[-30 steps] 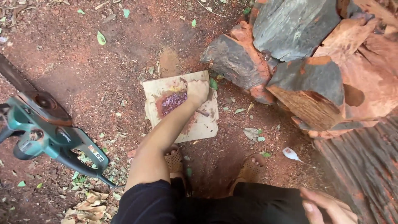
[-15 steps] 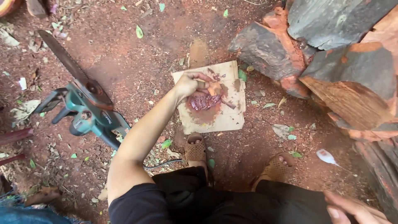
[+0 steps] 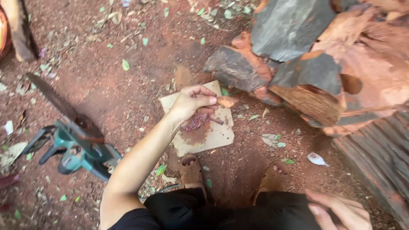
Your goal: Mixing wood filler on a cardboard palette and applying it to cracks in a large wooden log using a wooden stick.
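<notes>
The left hand (image 3: 192, 103) pinches a small pale orange chip of wood (image 3: 226, 102) between thumb and fingertips, the other fingers curled in above a dark reddish-purple lump (image 3: 197, 122). That lump lies on a flat, pale tan square of board (image 3: 211, 133) set on the red dirt ground (image 3: 128, 98); whether the hand touches the lump cannot be told. At 5 o'clock of the board the right hand (image 3: 336, 211) rests loosely spread and empty on the black-clothed knee. Two brown sandalled feet (image 3: 191, 170) stand at 6 o'clock of the board. A teal battery chainsaw with a rusty bar (image 3: 72, 140) lies at 9 o'clock, well apart. Split grey-barked logs with red-orange heartwood (image 3: 306, 64) pile up at 2 o'clock.
</notes>
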